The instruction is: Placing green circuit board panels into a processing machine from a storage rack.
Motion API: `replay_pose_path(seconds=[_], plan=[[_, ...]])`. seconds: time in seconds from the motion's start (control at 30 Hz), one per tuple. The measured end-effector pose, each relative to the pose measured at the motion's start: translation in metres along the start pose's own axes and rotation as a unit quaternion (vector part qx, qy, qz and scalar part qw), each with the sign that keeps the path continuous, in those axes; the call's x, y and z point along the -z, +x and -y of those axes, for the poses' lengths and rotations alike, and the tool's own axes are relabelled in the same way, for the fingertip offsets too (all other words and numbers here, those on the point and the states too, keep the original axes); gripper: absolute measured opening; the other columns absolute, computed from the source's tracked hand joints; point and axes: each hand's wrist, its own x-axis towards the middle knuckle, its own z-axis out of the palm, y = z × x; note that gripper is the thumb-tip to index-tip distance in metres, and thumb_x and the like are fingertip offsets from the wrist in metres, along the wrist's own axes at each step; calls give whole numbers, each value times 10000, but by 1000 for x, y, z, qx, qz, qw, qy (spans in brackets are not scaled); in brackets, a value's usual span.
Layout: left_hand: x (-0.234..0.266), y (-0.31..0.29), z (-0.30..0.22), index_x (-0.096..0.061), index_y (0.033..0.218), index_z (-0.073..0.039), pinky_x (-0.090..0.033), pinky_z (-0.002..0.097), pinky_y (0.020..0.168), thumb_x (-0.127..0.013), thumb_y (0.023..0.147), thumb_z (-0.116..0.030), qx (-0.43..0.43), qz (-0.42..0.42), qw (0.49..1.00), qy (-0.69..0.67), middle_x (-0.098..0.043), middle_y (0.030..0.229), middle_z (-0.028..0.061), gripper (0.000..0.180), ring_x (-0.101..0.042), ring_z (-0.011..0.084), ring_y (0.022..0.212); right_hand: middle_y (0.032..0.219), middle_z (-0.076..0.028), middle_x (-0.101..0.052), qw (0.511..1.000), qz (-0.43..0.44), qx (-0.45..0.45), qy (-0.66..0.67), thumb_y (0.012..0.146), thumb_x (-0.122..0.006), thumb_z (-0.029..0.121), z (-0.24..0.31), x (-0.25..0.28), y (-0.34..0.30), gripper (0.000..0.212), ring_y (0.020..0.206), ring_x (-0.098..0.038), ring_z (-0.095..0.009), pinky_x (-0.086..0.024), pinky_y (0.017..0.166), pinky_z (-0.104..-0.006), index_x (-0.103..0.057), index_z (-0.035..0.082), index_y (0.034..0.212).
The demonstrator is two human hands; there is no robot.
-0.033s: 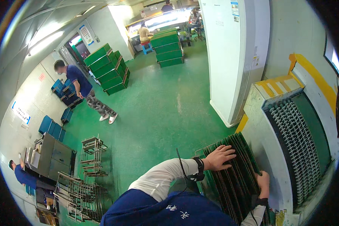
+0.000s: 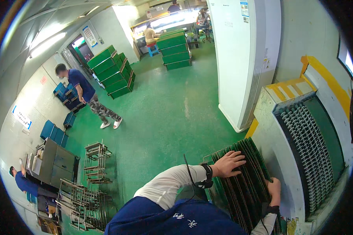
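two hands are resting on a close row of dark green panels (image 2: 245, 192), which is standing low in front of the person, just beside a machine with a bank of rollers (image 2: 306, 145). the left hand (image 2: 228, 164) is lying open, its fingers spreading across the panels' upper edges. the right hand (image 2: 274, 190) is curling at the row's right side, touching it; with the fingers partly hidden down there, one cannot tell whether it is gripping a panel or only steadying the row.

what is just changing is not at the panels: both hands are keeping the same places and shapes, so the handling is showing no visible advance, and the row is staying where it was. compared with the earlier frame, only the co-worker in camouflage trousers (image 2: 82, 88) is differing clearly: one white shoe (image 2: 104, 125) is now sitting slightly farther left and lower in the view, and the body is shifting a little. the metal racks (image 2: 96, 162) and the stacked green bins (image 2: 176, 53) are remaining unmoved.
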Motion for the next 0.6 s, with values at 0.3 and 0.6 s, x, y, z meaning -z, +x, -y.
replay_pose_path(seconds=[0.3,0.6], plan=[[0,-5,3,-546,1384,-87,-261,527,1182,-658,901,-386,0,-12,1000,2,-480,1475,144,580,-353,374,1426,1007,-275,-702,1000,-5,16,0,809,-751,266,24,21,0,383,985,-669,-437,-516,845,-475,-719,-55,1016],[3,-15,2,-545,1395,-105,-261,523,1194,-630,925,-424,18,-1,1000,19,-469,1497,139,575,-359,378,1429,880,-279,-654,997,-12,61,-48,809,-697,220,51,12,-26,252,872,-622,-486,-491,751,-533,-701,-19,888]])
